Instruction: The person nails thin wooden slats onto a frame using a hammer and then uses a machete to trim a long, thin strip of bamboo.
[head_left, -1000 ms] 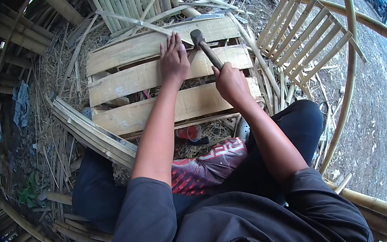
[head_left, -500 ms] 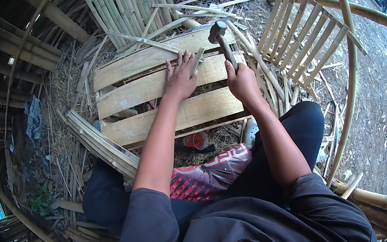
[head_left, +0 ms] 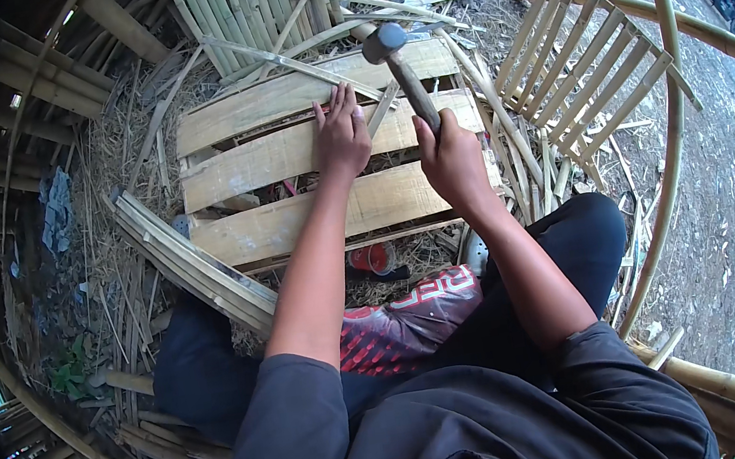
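Right grip: the right hand (head_left: 456,164) is closed fully around the wooden handle of the hammer (head_left: 414,94), thumb toward the head. For control, hold the wrist firm and swing from the elbow; a hold farther down the handle would give more force, a higher one more accuracy.

Left grip: the left hand (head_left: 343,143) lies palm down, fingers mostly straight and slightly spread, the fingertips at the near edge of the long bamboo strip (head_left: 285,58). It appears to press rather than grasp; whether the thumb pinches anything cannot be told.

Workpiece: the long strip slants over the far board of the slatted wooden tabletop (head_left: 291,224), its near end close to the short bamboo strip (head_left: 383,108). The hammer head is raised above this area—whether a nail stands there cannot be made out.

Procedure: support the struck point over a board, not over a gap, so that the blow is not lost in flexing. Strike square and lightly at first; thin bamboo is likely to split under a heavy blow. Hold the left fingertips clear of the hammer's path—they lie near it.

Surroundings: a slatted bamboo panel (head_left: 584,55) leans to the right of the tabletop.
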Demonstrator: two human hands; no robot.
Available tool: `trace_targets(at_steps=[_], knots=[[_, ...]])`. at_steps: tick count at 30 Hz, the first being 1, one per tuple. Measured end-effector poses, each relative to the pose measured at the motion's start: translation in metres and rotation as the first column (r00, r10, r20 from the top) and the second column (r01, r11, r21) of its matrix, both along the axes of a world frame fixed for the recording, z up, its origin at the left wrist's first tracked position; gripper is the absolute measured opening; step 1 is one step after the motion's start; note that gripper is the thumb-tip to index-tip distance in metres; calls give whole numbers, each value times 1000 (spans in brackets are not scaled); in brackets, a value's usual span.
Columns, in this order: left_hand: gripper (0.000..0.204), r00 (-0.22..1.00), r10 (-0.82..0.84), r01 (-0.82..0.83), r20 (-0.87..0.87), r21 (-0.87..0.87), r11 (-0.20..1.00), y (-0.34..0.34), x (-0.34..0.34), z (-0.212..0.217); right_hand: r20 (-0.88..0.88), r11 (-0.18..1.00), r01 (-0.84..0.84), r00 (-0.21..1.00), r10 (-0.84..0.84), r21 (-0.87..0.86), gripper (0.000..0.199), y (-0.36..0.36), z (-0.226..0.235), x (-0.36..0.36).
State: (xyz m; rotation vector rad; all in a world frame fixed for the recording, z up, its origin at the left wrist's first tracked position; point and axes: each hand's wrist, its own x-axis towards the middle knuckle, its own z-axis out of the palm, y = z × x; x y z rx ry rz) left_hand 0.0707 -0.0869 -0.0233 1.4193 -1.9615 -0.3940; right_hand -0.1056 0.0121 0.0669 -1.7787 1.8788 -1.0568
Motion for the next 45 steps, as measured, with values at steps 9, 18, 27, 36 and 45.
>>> trace_targets(at_steps=[9, 18, 27, 36, 45], knots=[[72, 985, 77, -67, 155, -67, 996, 2, 2, 3, -218, 971, 27, 976, 26, 236, 44, -2, 2, -3], [58, 880, -57, 55, 471, 19, 998, 13, -9, 20, -296, 930, 365, 893, -338, 37, 33, -4, -25, -33], [32, 933, -22, -28, 359, 135, 990, 24, -15, 113, -489, 921, 383, 819, -302, 74, 12, -6, -76, -32], [23, 980, -133, 135, 148, -3, 991, 26, 54, 189, -529, 959, 259, 833, -164, 112, 27, -9, -32, -32], [27, 977, -153, 122, 150, 198, 973, 82, 37, 159, 742, 808, -417, 670, -37, 417, 58, -19, 15, 7]])
